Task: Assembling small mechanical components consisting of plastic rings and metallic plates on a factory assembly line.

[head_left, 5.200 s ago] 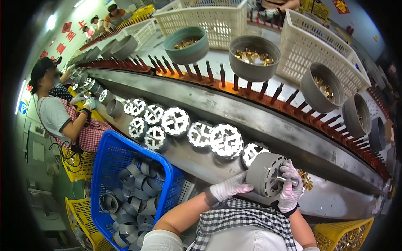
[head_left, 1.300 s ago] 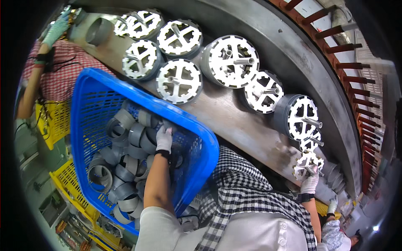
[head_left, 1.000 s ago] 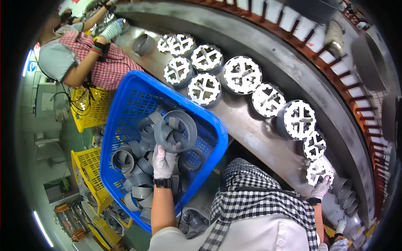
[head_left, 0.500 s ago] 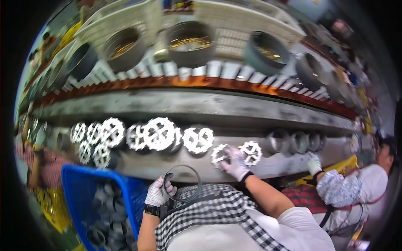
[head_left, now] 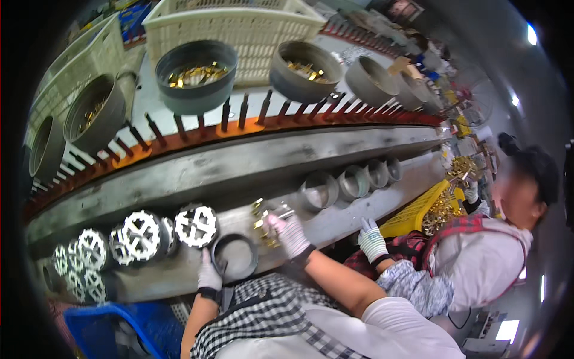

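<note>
My left hand (head_left: 209,274), in a white glove, grips the near left edge of a grey ring (head_left: 254,258), with fingers curled over its rim. The ring lies tilted on the grey metal bench, its opening facing up toward me. My right hand (head_left: 289,234), also gloved, is closed on a shiny metal piece (head_left: 263,224) with gold-coloured edges, blurred and partly covered by the fingers. Left of the ring stands a bright slotted disc (head_left: 196,226) with spokes, set in a dark ring. Several similar discs (head_left: 141,236) stand farther left.
Several grey rings (head_left: 318,191) stand along the bench to the right. Beyond a raised ledge, grey bowls (head_left: 196,76) hold gold-coloured pieces behind dark upright pegs (head_left: 244,110). A blue crate (head_left: 84,326) is at lower left. A co-worker's gloved hand (head_left: 372,240) is near at right.
The view has swung to the right. My left hand has brought the ring from over my lap onto the bench. My right hand has left the two bright discs and now grips a gold-edged piece.
</note>
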The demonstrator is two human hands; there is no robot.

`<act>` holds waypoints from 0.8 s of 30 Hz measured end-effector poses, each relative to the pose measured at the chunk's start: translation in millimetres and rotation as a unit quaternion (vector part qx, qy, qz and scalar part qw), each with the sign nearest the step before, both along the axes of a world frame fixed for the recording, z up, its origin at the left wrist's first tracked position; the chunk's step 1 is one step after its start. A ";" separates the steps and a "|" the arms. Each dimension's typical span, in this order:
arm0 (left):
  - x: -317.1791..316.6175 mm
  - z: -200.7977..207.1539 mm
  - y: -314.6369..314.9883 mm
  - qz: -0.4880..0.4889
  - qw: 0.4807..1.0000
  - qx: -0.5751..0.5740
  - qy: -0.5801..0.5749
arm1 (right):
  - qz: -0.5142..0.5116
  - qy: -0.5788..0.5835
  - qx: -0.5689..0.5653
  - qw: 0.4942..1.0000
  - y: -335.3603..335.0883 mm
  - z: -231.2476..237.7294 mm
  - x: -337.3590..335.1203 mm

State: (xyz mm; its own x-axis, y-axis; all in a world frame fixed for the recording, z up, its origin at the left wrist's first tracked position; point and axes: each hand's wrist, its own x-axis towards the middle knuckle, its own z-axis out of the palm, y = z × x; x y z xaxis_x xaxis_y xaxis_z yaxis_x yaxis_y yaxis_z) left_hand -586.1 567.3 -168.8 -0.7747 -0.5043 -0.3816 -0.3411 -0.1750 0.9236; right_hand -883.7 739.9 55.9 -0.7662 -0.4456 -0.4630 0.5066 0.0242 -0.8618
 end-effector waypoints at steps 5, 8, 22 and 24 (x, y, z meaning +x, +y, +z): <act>-108.8 155.5 22.6 0.208 0.969 0.122 -0.053 | 0.001 0.002 -0.058 0.998 12.4 29.4 -7.9; -95.6 180.8 15.8 0.199 0.957 0.201 -0.057 | 0.019 0.074 -0.064 0.995 4.4 34.4 12.5; -56.1 231.2 15.6 0.151 0.882 0.438 -0.083 | 0.322 0.548 0.189 0.749 -49.3 10.6 76.0; -56.1 234.5 14.6 0.127 0.893 0.424 -0.081 | 0.334 0.551 0.201 0.738 -52.8 9.3 78.0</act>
State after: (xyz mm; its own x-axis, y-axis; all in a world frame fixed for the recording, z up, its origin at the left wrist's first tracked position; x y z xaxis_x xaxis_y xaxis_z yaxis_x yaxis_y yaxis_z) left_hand -642.2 581.8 65.8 -0.5764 -0.1332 -0.8062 -0.3077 -0.8786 0.3652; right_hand -805.7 687.2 65.2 -0.4482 -0.8904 0.0799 -0.7364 0.3171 -0.5976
